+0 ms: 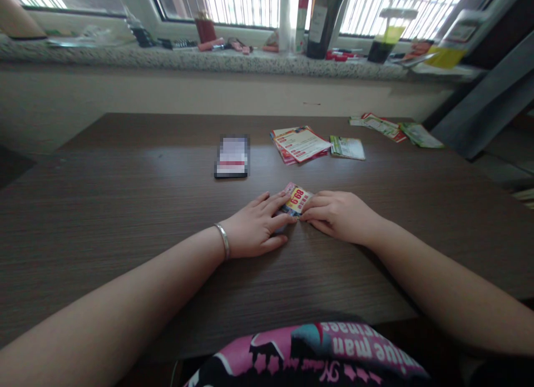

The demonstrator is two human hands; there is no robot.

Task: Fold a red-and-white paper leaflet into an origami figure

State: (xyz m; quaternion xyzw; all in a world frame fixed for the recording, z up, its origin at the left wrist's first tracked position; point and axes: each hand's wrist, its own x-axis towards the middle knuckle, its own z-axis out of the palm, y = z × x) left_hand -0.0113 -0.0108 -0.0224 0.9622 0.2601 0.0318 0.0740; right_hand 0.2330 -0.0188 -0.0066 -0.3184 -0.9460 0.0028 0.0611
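Note:
A small printed paper leaflet (297, 198), pink and yellow with red digits, lies on the brown wooden table (137, 220) between my hands. My left hand (256, 227), with a silver bangle at the wrist, is spread flat, its fingertips resting on the leaflet's left side. At the right edge, the bent fingers of my right hand (340, 216) are pinched together on the paper. Part of the leaflet is hidden under the fingers of both hands.
Beyond my hands lie a phone (232, 157), a fanned stack of leaflets (302, 144) and a green-and-white leaflet (349, 148). More leaflets (384, 125) lie at the far right. Bottles, including a dark bottle (324, 25), and small items line the stone windowsill (250, 61).

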